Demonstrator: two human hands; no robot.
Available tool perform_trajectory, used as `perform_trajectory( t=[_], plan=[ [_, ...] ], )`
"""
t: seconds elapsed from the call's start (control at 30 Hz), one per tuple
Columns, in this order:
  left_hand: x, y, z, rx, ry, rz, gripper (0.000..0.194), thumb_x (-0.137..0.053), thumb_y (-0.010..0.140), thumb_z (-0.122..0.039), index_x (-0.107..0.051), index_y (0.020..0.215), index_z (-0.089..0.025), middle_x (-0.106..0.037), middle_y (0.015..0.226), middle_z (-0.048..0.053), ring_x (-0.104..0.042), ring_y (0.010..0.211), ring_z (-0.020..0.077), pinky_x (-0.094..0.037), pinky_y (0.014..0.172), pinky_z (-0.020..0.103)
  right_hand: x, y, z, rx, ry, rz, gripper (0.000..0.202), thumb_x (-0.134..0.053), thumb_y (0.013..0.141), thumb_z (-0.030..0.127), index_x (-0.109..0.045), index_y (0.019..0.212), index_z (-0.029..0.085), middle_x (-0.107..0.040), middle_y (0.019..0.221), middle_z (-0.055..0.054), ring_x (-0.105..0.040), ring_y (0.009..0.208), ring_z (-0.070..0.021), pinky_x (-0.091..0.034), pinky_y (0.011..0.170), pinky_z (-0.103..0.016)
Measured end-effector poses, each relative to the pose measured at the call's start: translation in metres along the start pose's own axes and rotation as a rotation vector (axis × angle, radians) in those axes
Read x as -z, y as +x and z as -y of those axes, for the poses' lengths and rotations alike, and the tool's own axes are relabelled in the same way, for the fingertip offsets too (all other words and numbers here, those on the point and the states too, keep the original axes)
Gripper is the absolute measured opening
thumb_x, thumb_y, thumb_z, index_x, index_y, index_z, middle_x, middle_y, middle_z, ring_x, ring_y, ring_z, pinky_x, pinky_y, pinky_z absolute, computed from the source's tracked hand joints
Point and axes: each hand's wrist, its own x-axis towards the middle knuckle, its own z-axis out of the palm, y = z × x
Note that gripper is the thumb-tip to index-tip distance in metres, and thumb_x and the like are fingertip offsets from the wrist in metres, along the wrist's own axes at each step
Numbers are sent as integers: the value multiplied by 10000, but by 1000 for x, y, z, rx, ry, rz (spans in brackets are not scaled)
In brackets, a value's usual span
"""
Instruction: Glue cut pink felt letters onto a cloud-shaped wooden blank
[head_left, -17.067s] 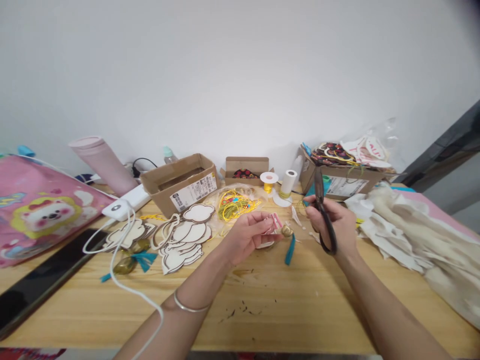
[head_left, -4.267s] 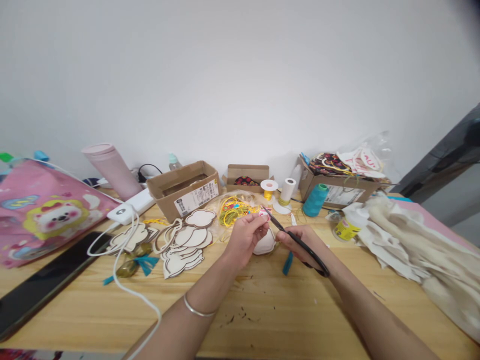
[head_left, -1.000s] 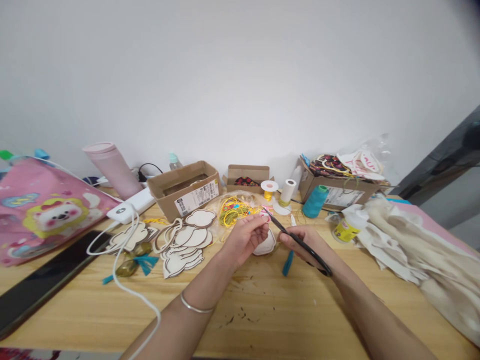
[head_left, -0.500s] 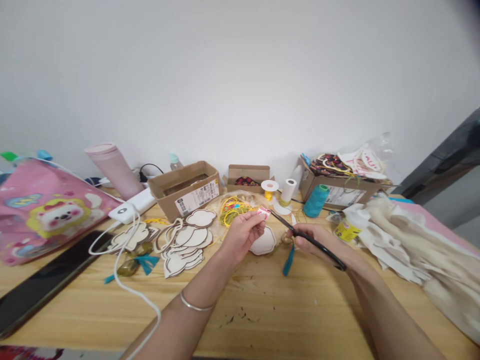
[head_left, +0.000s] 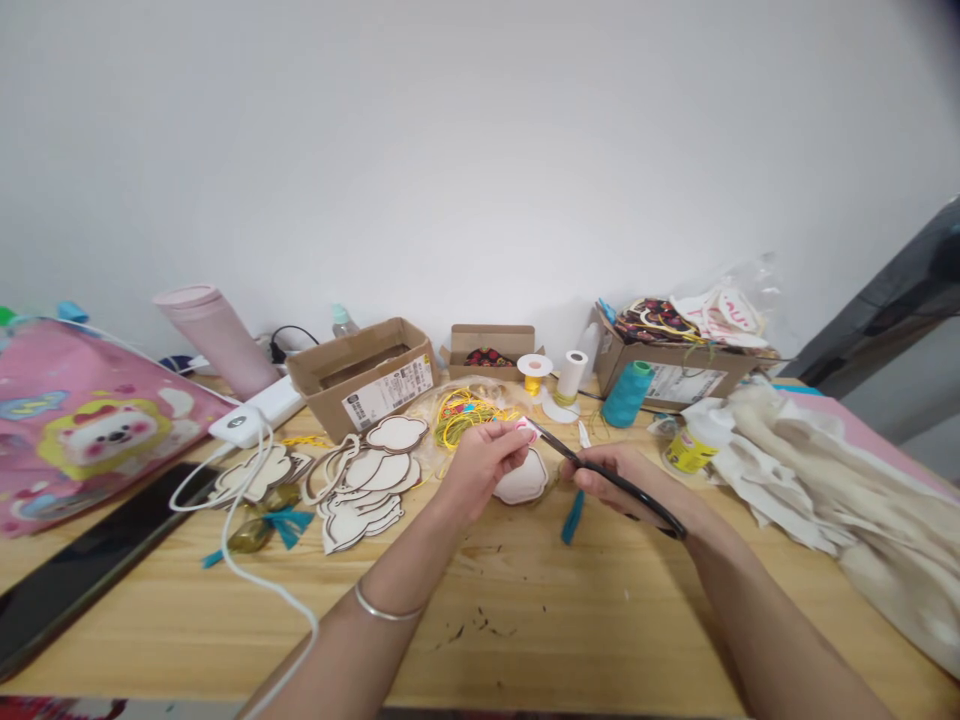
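Observation:
Between the fingertips of my left hand [head_left: 480, 468] is pinched a small white piece with pink print [head_left: 526, 428], perhaps cloth. My right hand [head_left: 611, 470] grips black-handled scissors [head_left: 634, 493], their blades pointing up and left to the edge of that piece. Whether the blades are apart is too small to make out. Beneath my hands lies a white scallop-edged plaque [head_left: 523, 482], partly covered by the left hand. A teal tassel [head_left: 573, 518] hangs out on the table just below my right hand.
More white shaped plaques [head_left: 364, 520] are piled on the left, near a white cable [head_left: 259, 580] and a phone [head_left: 97, 570]. Cardboard boxes [head_left: 360, 385], thread spools [head_left: 572, 375], a teal thread cone [head_left: 628, 395] and a glue bottle [head_left: 694, 447] stand behind. Beige cloth [head_left: 825, 480] lies at right.
The scissors and my right hand have shifted slightly, with the blades close against the printed piece. Less of that piece shows now. The whole view has moved a little.

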Motion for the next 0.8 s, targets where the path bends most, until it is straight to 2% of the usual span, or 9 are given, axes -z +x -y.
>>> perform_trajectory(
  t=[0.17,0.43,0.63,0.8],
  plan=[
    [0,1,2,5,65,16,251,-725,606,-291,-569,513,-117,-495,476,-29,-393,451,39,-292,445,182,0,-1,2,-14,5,7,642,-445,618,762,-514,707,130,-273,475,85,-230,394,-36,-143,361,-209],
    [-1,0,4,14,103,31,272,-710,621,-305,-547,499,-126,-479,471,-34,-377,454,43,-270,454,199,-2,1,4,-31,41,-5,637,-471,575,773,-502,654,141,-281,479,81,-231,401,-32,-148,359,-205],
    [-2,0,4,2,104,32,231,-695,640,-293,-570,562,-117,-453,479,-41,-353,458,43,-244,454,203,-2,2,2,-6,25,-13,639,-472,595,759,-533,678,129,-283,485,76,-240,413,-37,-151,366,-203],
    [-2,-1,3,-29,101,39,276,-682,653,-301,-518,514,-128,-431,477,-42,-336,460,48,-232,456,214,-2,3,-2,27,24,-31,611,-484,614,739,-530,679,133,-282,496,75,-243,426,-38,-158,370,-198]
  ],
)
